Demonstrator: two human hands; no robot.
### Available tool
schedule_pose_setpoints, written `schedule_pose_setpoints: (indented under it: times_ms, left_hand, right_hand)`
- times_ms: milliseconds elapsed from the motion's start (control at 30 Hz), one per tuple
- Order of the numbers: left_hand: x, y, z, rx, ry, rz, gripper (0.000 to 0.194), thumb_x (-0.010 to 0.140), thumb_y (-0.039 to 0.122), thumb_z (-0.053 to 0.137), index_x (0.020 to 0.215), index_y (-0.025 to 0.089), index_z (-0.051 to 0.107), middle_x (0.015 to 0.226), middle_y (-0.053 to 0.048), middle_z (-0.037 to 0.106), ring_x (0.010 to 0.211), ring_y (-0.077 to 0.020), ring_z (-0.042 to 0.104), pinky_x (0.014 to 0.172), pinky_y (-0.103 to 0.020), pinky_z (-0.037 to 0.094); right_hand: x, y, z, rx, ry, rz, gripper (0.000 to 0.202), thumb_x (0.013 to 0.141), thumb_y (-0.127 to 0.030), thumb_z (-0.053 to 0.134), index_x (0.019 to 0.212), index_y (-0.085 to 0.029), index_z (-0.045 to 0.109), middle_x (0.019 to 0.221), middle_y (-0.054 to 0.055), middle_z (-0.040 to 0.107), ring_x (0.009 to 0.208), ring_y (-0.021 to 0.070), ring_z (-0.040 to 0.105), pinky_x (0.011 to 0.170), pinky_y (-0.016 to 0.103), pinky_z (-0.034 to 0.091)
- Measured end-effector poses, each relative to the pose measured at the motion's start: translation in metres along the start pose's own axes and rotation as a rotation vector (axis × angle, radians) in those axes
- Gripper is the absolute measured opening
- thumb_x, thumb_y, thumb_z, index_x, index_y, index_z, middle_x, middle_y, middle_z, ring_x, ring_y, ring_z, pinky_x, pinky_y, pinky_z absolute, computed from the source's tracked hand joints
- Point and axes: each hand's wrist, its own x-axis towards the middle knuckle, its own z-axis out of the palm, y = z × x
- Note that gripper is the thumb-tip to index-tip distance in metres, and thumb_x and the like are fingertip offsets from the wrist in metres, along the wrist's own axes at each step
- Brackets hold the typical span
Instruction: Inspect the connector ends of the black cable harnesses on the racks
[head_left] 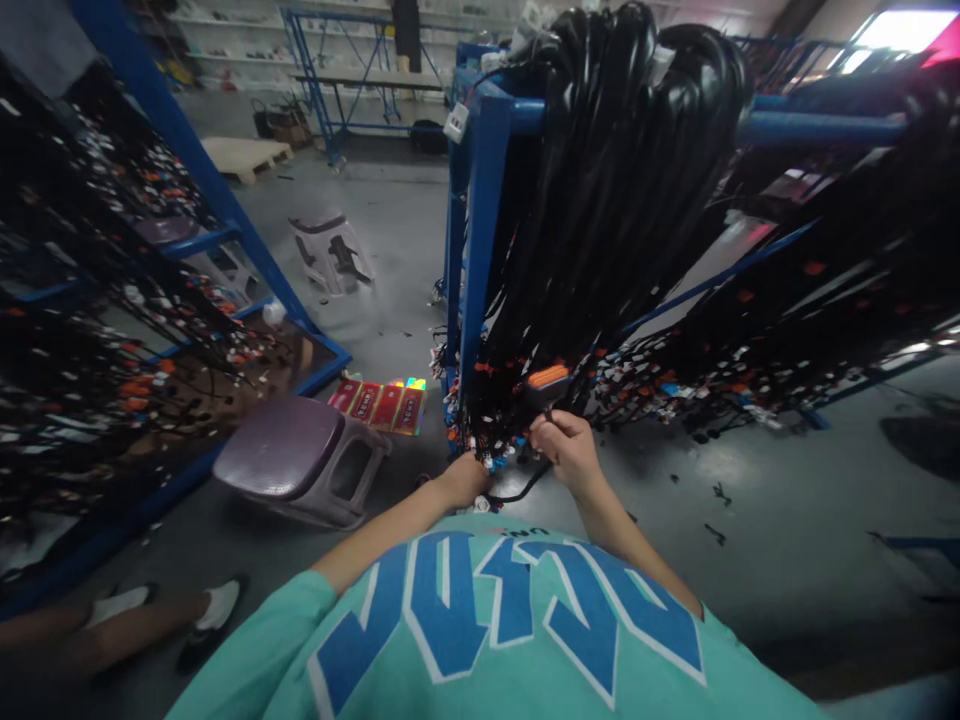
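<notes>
Thick black wire harnesses (600,200) hang over a blue rack (484,230), with white, orange and blue connectors bunched at their lower ends. My right hand (564,445) is closed around a black cable at the bottom of the bundle. Just above its fingers sits a dark connector with an orange ribbed face (548,378). My left hand (466,480) is closed low down by the small white and blue connectors (496,462); what its fingers hold is hidden. A loop of black cable (525,490) curves between my two hands.
A purple-grey stool (292,450) stands to my left, beside red printed packaging (379,405) on the floor. Another rack of harnesses (135,300) is at far left, where a person's legs (150,615) show. A second stool (330,255) and a pallet (244,155) are farther back.
</notes>
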Motion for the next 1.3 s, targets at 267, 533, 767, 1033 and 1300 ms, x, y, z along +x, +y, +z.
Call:
schedule_pose_setpoints:
  times_ms: [267,533,767,1033,1300]
  left_hand:
    - [0.013,0.007,-0.007,0.081,-0.207,-0.033,0.014,0.069,0.009,0.056,0.071,0.013,0.068,0.073,-0.01,0.068,0.072,-0.0201,0.06,0.07,-0.033,0.037]
    - [0.023,0.011,-0.003,0.15,-0.353,-0.131,0.02,0.074,0.006,0.049,0.074,0.008,0.069,0.078,-0.017,0.068,0.077,-0.0241,0.062,0.074,-0.037,0.036]
    - [0.027,0.014,-0.006,0.16,-0.477,-0.156,0.018,0.074,0.006,0.051,0.075,0.007,0.069,0.078,-0.017,0.069,0.082,-0.0239,0.063,0.081,-0.038,0.037]
    - [0.032,0.02,-0.014,0.148,-0.553,-0.169,0.021,0.074,0.006,0.049,0.083,0.008,0.069,0.085,-0.017,0.069,0.092,-0.0259,0.061,0.085,-0.04,0.038]
    - [0.027,0.014,-0.008,0.139,-0.561,-0.221,0.018,0.072,0.005,0.051,0.075,0.007,0.069,0.081,-0.018,0.069,0.084,-0.0258,0.063,0.086,-0.042,0.037]
  right_hand:
    - [-0.003,0.056,-0.071,0.009,0.423,0.321,0.029,0.061,-0.043,0.063,0.066,-0.017,0.051,0.041,-0.01,0.033,0.038,0.0049,0.029,0.044,0.021,0.034]
    - [-0.039,0.149,-0.121,-0.234,0.39,0.832,0.013,0.057,-0.018,0.059,0.066,-0.015,0.05,0.052,-0.003,0.05,0.044,0.0096,0.048,0.044,0.021,0.034]
    - [-0.025,0.179,-0.104,-0.306,0.207,0.849,0.006,0.06,-0.012,0.056,0.064,-0.015,0.053,0.052,-0.003,0.051,0.046,0.0102,0.051,0.045,0.02,0.035]
    - [0.071,0.179,-0.065,-0.461,0.189,0.401,0.057,0.058,-0.029,0.071,0.11,-0.019,0.052,0.122,0.007,0.051,0.112,0.0186,0.047,0.093,0.028,0.038]
    - [0.085,0.169,-0.046,-0.678,0.121,0.382,0.039,0.065,-0.046,0.063,0.094,-0.02,0.057,0.089,0.003,0.065,0.084,0.0203,0.061,0.073,0.03,0.045]
